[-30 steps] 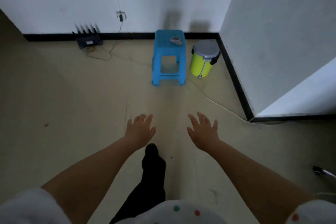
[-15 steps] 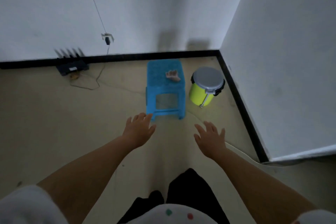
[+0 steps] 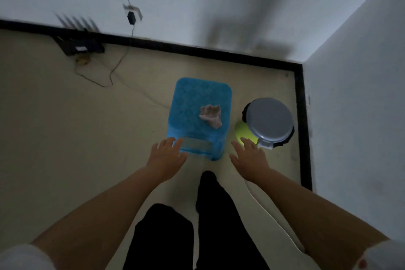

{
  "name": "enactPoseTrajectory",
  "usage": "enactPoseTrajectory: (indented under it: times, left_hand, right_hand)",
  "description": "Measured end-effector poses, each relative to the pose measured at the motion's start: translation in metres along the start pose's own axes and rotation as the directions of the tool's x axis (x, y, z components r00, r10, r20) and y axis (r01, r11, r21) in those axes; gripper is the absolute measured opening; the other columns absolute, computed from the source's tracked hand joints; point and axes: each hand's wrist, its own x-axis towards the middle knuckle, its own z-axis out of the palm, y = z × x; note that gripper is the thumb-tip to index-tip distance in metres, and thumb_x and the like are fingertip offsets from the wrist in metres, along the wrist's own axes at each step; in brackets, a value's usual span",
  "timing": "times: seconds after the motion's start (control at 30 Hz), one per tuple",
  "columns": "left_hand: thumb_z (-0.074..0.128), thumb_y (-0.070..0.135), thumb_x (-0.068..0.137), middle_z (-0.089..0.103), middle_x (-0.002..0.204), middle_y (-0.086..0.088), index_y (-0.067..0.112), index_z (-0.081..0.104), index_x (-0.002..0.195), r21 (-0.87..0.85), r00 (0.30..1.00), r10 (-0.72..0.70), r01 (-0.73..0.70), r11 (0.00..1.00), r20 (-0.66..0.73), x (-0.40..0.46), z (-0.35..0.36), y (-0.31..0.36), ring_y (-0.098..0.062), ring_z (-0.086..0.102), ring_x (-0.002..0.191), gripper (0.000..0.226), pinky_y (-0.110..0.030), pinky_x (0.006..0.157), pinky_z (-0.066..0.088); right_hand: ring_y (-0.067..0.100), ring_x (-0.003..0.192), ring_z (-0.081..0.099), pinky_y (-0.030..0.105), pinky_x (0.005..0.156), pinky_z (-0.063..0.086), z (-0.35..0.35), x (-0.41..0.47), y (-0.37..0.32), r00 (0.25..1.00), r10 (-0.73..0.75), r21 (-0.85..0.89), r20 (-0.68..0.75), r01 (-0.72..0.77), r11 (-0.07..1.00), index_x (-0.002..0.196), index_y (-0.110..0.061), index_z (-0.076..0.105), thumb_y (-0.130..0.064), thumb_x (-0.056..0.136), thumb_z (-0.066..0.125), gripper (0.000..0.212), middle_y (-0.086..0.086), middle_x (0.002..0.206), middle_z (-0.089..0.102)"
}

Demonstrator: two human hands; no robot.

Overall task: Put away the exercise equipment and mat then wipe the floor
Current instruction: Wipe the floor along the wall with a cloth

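Left hand [image 3: 165, 154] spread, crumpled pinkish cloth [image 3: 210, 115] on blue stool [image 3: 198, 103]

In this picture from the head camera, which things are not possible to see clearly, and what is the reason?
- Small pale thing on the blue stool: crumpled, too dim to identify.
- Black box by the wall: motion blur smears it.
- Yellow-green bin: its grey lid hides the inside, and the right hand covers part of the body.
- Stool legs: hidden under the seat and behind the left hand.
- Exercise equipment, mat: not in view.

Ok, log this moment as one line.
left hand: open, empty | right hand: open, empty | crumpled pale cloth: on blue plastic stool | yellow-green bin: beside stool
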Motion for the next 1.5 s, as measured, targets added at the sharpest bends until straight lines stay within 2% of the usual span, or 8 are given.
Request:
enactPoseTrajectory:
  times: [0.13,0.27,0.43,0.63,0.87,1.23,1.37,1.5]
  left_hand:
    - [-0.004,0.058,0.067,0.039,0.146,-0.008,0.016,0.033,0.145,-0.041,1.0,-0.017,0.017,0.999,0.003,0.081,0.026,-0.002,-0.025,0.04,0.132,0.096,-0.04,0.106,0.03]
    - [0.028,0.045,0.082,0.057,0.127,-0.023,0.004,0.058,0.126,-0.04,0.999,0.006,-0.007,0.999,-0.032,0.17,0.073,-0.017,-0.037,0.059,0.113,0.067,-0.056,0.088,0.047]
    - [0.034,0.041,0.099,0.005,0.16,-0.012,0.017,0.016,0.152,-0.004,0.998,-0.042,0.042,0.999,-0.04,0.23,0.129,-0.034,-0.025,0.004,0.148,0.061,-0.053,0.115,0.008]
    - [0.03,0.045,0.091,0.026,0.154,-0.016,0.014,0.03,0.147,0.015,0.994,0.025,-0.024,1.0,-0.106,0.235,0.162,-0.05,-0.026,0.02,0.143,0.063,-0.059,0.11,0.019]
    - [0.032,0.044,0.099,-0.004,0.16,-0.009,0.019,0.01,0.152,-0.03,0.989,-0.021,0.026,0.999,0.149,0.224,0.089,-0.043,-0.023,0.001,0.147,0.063,-0.047,0.116,0.011]
    - [0.003,0.057,0.08,0.025,0.154,-0.013,0.014,0.027,0.148,-0.135,0.97,-0.218,0.204,0.97,-0.105,0.047,-0.048,-0.073,-0.027,0.028,0.14,0.084,-0.042,0.111,0.023]
    - [0.002,0.058,0.076,0.034,0.15,-0.014,0.013,0.035,0.145,-0.319,0.857,-0.499,0.441,0.839,-0.129,-0.04,-0.03,-0.088,-0.027,0.032,0.138,0.089,-0.044,0.109,0.025]
    - [0.032,0.043,0.098,0.032,0.15,-0.01,0.016,0.032,0.145,-0.531,0.576,-0.814,0.668,0.522,-0.075,-0.132,0.011,-0.078,-0.027,0.032,0.137,0.054,-0.04,0.11,0.024]
  right_hand:
    - [0.029,0.141,0.023,0.044,0.112,0.027,0.012,0.089,0.007,0.995,-0.077,0.049,0.063,0.074,0.996,0.148,-0.022,0.024,-0.038,0.099,0.036,0.053,0.014,0.154,0.02]
    - [0.031,0.143,0.019,0.042,0.112,0.025,0.045,0.182,0.0,0.991,-0.133,0.103,-0.016,0.134,0.986,0.149,-0.02,0.022,-0.035,0.099,0.041,0.056,0.014,0.156,0.014]
    - [0.027,0.147,0.0,0.05,0.116,0.009,0.09,0.261,-0.01,0.977,-0.18,0.053,-0.113,0.187,0.981,0.152,-0.025,0.013,-0.041,0.097,0.039,0.063,0.008,0.16,-0.001]
    - [0.044,0.141,0.019,0.059,0.109,0.02,0.118,0.274,0.001,0.933,-0.298,0.036,-0.202,0.311,0.95,0.144,-0.018,0.039,-0.034,0.091,0.044,0.055,0.022,0.153,0.025]
    - [0.035,0.109,0.054,0.04,0.083,0.046,0.052,0.248,-0.008,0.979,-0.149,0.227,-0.14,0.178,0.958,0.127,-0.013,0.053,-0.013,0.097,0.043,0.032,0.013,0.124,0.056]
    - [0.029,0.096,0.057,0.035,0.069,0.043,-0.076,0.136,-0.102,0.882,-0.407,0.086,-0.237,0.436,0.896,0.118,-0.011,0.06,-0.018,0.093,0.048,0.028,0.011,0.107,0.06]
    - [0.03,0.097,0.056,0.033,0.067,0.04,-0.082,0.106,-0.155,0.776,-0.604,0.017,-0.185,0.617,0.787,0.11,-0.009,0.061,-0.014,0.09,0.05,0.023,0.012,0.105,0.06]
    - [0.033,0.101,0.055,0.038,0.075,0.044,-0.059,0.068,-0.204,0.608,-0.794,-0.033,-0.013,0.793,0.608,0.115,-0.01,0.06,-0.014,0.091,0.049,0.027,0.014,0.109,0.058]
